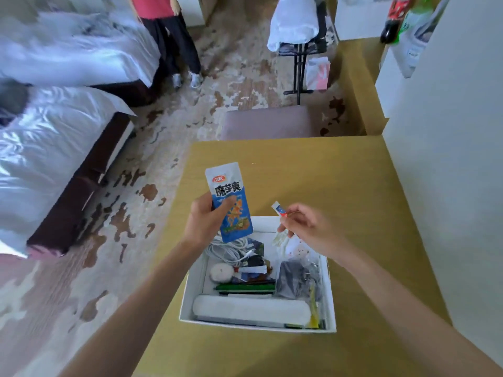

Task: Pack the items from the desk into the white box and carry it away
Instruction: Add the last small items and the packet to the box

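The white box (187, 303) sits on the yellow wooden desk (326, 180), near its front. Inside lie a white cable, a white case, a green pen, a dark pouch and several small items. My left hand (201, 224) holds a blue and white snack packet (228, 200) upright above the box's far left corner. My right hand (307, 224) pinches a small white, blue and red sachet (279, 209) above the box's far edge.
A padded stool (269, 122) stands beyond the desk's far edge. Two beds (54, 137) with white covers fill the left. A person (168, 36) stands on the patterned carpet. A folding rack (299, 44) is at the back, bottles (394, 17) on a white unit to the right.
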A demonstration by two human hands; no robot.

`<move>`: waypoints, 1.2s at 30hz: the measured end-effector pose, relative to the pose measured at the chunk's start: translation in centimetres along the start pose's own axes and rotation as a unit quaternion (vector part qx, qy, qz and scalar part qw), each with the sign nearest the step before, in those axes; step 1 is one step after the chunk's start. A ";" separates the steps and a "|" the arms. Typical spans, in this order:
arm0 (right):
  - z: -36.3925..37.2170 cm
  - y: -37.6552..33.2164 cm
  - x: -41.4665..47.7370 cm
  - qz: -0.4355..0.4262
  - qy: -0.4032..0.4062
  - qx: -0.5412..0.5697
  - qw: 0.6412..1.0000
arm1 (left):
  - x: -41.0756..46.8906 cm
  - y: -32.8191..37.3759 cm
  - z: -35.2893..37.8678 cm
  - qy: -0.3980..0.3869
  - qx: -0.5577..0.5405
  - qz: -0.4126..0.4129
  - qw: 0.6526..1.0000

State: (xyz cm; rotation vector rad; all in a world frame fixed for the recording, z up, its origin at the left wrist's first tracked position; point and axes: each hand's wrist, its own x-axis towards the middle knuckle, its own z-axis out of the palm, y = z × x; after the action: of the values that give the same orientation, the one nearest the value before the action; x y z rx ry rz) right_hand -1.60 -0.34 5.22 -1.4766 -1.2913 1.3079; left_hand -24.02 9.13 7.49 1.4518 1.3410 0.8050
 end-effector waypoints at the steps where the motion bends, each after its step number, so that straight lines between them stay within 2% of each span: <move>1: 0.9 0.1 -0.2 0.005 -0.014 -0.012 1.000 | -1.1 -0.7 -1.0 0.006 0.002 -0.008 1.000; 6: 4.9 1.3 -0.4 0.011 -0.033 -0.124 0.992 | -3.8 -4.7 -4.0 0.007 0.049 -0.040 0.998; 9: 6.9 2.1 -0.4 0.030 -0.026 -0.222 0.974 | -4.1 -6.7 -4.9 -0.040 0.073 -0.045 0.995; 11: 8.1 2.4 -0.4 0.045 -0.048 -0.280 0.958 | -4.0 -7.4 -5.4 -0.068 0.070 -0.047 0.994; 14: 10.3 3.0 -0.5 0.046 -0.087 -0.324 0.941 | -3.6 -8.0 -6.2 -0.102 0.046 -0.050 0.992; 17: 12.1 3.7 -0.6 0.043 -0.103 -0.339 0.934 | -3.2 -8.2 -6.7 -0.158 0.061 -0.013 0.986; 20: 12.2 3.9 -0.6 0.066 -0.082 -0.329 0.939 | -2.5 -8.3 -6.9 -0.211 0.083 0.031 0.973; 23: 10.8 2.6 -1.0 0.067 0.009 -0.283 0.957 | -1.4 -8.3 -6.6 -0.260 0.102 0.063 0.958; 25: 9.9 1.2 -1.7 0.065 0.114 -0.186 0.974 | -1.1 -8.0 -5.8 -0.299 0.150 0.096 0.937; 27: 9.3 0.1 -2.5 0.079 0.196 -0.067 0.975 | -1.0 -7.6 -4.5 -0.343 0.184 0.140 0.910; 31: 8.5 -0.1 -4.0 0.094 0.196 0.003 0.976 | -0.8 -6.6 -1.4 -0.408 0.214 0.195 0.866; 36: 7.5 1.2 -4.9 0.114 0.219 -0.022 0.969 | -0.1 -6.7 0.9 -0.428 0.237 0.159 0.857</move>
State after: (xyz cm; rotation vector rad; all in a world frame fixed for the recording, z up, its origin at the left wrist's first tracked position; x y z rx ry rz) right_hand -8.49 -5.91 3.73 -1.8611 -0.8869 1.0122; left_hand -25.42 8.31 0.91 2.1069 0.6137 -0.0627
